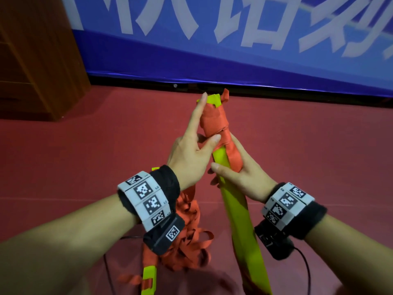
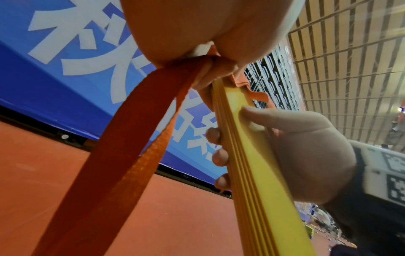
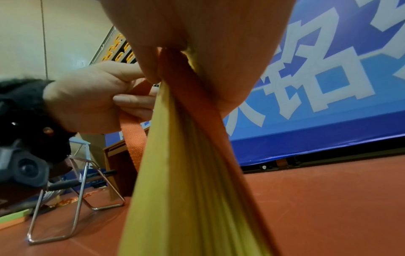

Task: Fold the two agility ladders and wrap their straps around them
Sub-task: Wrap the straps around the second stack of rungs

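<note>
A stack of yellow-green ladder rungs [image 1: 236, 205] stands tilted up from the floor in front of me. An orange strap [image 1: 214, 120] is wound several times around its upper end. My left hand [image 1: 202, 135] lies against the wrap, index finger straight up along it and thumb pressed on the windings. Its other fingers pinch the free strap [image 3: 133, 135], which hangs down to the floor [image 2: 122, 147]. My right hand [image 1: 234, 173] grips the stack [image 2: 252, 164] just below the wrap. A second ladder [image 1: 187, 241] lies under my left wrist as loose orange straps and a yellow-green rung [image 1: 148, 277].
A blue banner [image 1: 212, 50] with white characters runs along the back edge of the red floor [image 1: 85, 145]. A wooden cabinet [image 1: 32, 60] stands at the far left. A metal folding frame [image 3: 83, 190] stands to my left. Black cables [image 1: 108, 262] trail from the wrists.
</note>
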